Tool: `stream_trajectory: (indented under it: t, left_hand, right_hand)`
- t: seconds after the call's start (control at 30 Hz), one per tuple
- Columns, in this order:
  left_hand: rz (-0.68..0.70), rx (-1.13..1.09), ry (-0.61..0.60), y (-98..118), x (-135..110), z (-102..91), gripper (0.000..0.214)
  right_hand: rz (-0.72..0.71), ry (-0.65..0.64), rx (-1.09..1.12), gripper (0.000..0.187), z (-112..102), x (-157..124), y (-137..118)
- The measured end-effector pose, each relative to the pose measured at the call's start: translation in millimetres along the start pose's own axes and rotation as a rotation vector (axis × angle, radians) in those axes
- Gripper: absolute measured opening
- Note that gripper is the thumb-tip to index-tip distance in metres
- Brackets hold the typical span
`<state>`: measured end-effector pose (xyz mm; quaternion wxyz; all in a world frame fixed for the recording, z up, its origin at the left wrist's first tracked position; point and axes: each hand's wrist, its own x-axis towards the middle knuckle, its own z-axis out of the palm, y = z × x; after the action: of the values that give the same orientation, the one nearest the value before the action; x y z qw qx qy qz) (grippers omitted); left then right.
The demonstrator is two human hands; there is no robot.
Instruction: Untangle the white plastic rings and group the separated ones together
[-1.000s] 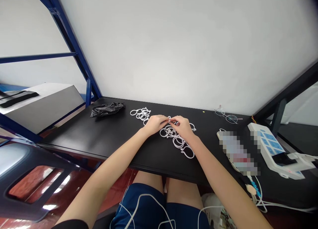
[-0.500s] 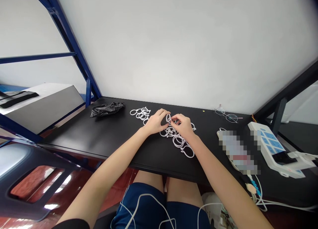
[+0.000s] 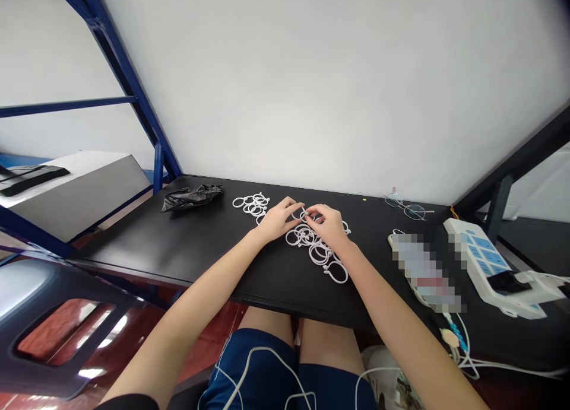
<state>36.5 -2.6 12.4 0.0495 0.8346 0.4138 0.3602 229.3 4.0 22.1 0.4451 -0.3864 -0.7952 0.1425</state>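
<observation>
Both my hands meet over a heap of white plastic rings [image 3: 318, 251] on the black table [image 3: 214, 244]. My left hand [image 3: 278, 218] and my right hand [image 3: 328, 225] each pinch the same white ring [image 3: 304, 215] between their fingertips, just above the heap. A second, smaller group of white rings [image 3: 252, 203] lies to the left of my left hand.
A crumpled black bag [image 3: 192, 196] lies at the far left of the table. Glasses [image 3: 407, 207] rest by the wall on the right. A pixelated object [image 3: 423, 270], a white power strip [image 3: 490, 264] and cables [image 3: 467, 356] occupy the right end. A blue metal frame [image 3: 129, 89] stands left.
The fingers of both hands have shifted slightly on the ring between them, turning it. The arms and everything else stay put.
</observation>
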Motion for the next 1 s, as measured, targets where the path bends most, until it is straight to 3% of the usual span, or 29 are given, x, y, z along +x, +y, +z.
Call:
stream_trajectory:
  t: [0.3, 0.57, 1.0]
  left_hand:
    - [0.022, 0.076, 0.01, 4.1, -0.7, 2.2, 0.044]
    - [0.031, 0.001, 0.085, 5.9, 1.0, -0.7, 0.04]
    - [0.085, 0.005, 0.084, 15.7, 1.6, -2.9, 0.036]
  right_hand:
    - [0.021, -0.022, -0.053, 0.007, 0.4, -0.5, 3.4]
    - [0.027, -0.002, -0.079, 0.006, 0.5, -0.2, 7.9]
    - [0.03, -0.058, -0.142, 0.013, 0.2, 0.2, 9.0]
